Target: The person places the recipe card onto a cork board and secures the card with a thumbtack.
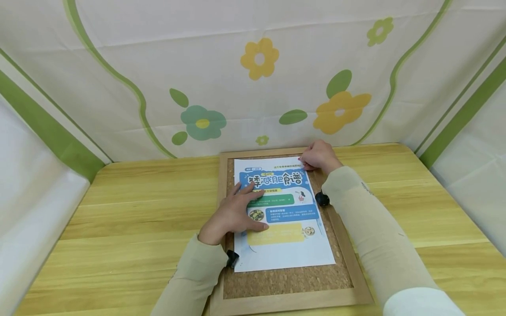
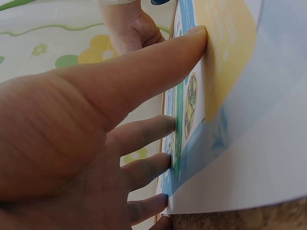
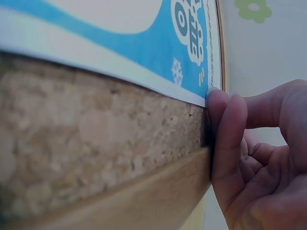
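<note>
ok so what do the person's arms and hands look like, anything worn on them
The left hand and right hand wear no gloves. The left sleeve and right sleeve are beige; white fabric shows further up the right arm. A small black device sits near each wrist.

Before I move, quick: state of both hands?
Left hand: open, resting on the white rectangular printed paper sheet.
Right hand: curled at the sheet's top-right corner; whether it pinches anything cannot be told.
</note>
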Motion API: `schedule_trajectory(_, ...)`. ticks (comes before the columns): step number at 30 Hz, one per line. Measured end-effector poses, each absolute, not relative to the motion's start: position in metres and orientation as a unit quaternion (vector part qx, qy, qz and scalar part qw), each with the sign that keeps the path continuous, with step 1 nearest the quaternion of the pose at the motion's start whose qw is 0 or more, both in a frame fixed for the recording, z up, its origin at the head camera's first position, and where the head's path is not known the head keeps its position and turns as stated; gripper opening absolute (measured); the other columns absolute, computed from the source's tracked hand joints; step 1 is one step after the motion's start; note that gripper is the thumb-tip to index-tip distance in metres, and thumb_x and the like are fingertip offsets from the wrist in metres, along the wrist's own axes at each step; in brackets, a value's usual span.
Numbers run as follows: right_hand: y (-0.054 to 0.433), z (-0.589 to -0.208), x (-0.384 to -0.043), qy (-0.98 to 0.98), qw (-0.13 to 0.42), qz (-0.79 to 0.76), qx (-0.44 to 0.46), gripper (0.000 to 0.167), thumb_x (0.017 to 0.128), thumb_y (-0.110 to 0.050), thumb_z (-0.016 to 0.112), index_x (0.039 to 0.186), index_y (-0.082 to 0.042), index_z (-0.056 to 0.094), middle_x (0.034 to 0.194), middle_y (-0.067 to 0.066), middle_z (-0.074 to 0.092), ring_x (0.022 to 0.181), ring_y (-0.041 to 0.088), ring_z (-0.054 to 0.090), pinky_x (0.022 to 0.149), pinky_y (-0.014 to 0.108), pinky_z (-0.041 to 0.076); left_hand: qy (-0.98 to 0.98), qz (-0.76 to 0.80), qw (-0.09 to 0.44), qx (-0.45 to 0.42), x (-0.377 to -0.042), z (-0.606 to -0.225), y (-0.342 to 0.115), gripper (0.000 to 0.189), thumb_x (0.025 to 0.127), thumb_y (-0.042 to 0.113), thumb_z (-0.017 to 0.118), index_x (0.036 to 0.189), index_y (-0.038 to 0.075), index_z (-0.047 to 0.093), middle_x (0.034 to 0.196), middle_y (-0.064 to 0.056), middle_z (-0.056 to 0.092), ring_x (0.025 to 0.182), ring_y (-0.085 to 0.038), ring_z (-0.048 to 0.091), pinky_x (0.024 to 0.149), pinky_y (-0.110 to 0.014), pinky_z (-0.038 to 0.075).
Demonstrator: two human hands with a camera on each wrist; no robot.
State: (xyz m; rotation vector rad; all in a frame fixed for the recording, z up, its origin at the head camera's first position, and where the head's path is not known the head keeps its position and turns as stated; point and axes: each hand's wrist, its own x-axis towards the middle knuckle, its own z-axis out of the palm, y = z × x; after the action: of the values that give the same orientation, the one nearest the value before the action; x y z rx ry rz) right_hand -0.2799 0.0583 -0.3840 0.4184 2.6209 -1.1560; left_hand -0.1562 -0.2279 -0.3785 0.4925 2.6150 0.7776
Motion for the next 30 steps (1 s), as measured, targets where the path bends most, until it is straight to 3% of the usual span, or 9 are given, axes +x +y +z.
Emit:
schedule_trajectory(14, 0.063, -0.385, -0.279, 0.885, 0.123, -0.428, 0.139, 0.015, 0.096, -0.01, 0.067, 0.103, 0.002, 0.073, 0.07, 0.002, 0.068, 0.059, 0.011, 0.068, 0.063, 0.022, 0.056, 0.928, 0.273, 0.185, 0.173, -0.156, -0.377, -0.228, 0.091, 0.081, 0.033, 0.096, 0.16, 0.019, 0.054, 0.179, -0.008, 0.03, 0.169, -0.044, 0.01, 0.129, -0.076, 0.018)
schedule_trajectory(23, 0.066, -0.385, -0.265, 0.862, 0.119, -0.473, 0.141, 0.023, 0.102, -0.014, 0.066, 0.116, 0.003, 0.073, 0.105, 0.013, 0.07, 0.063, 0.006, 0.067, 0.066, 0.018, 0.058, 0.927, 0.275, 0.184, 0.178, -0.155, -0.377, -0.227, 0.09, 0.081, 0.033, 0.095, 0.16, 0.019, 0.054, 0.178, -0.008, 0.031, 0.169, -0.044, 0.01, 0.129, -0.075, 0.019)
schedule_trajectory(30, 0.076, -0.384, -0.237, 0.852, 0.135, -0.495, 0.101, 0.022, 0.105, -0.011, 0.065, 0.117, 0.007, 0.066, 0.103, 0.014, 0.071, 0.068, 0.008, 0.071, 0.069, 0.022, 0.062, 0.927, 0.274, 0.18, 0.181, -0.155, -0.377, -0.23, 0.09, 0.082, 0.033, 0.095, 0.16, 0.018, 0.054, 0.178, -0.009, 0.031, 0.168, -0.045, 0.011, 0.129, -0.076, 0.019)
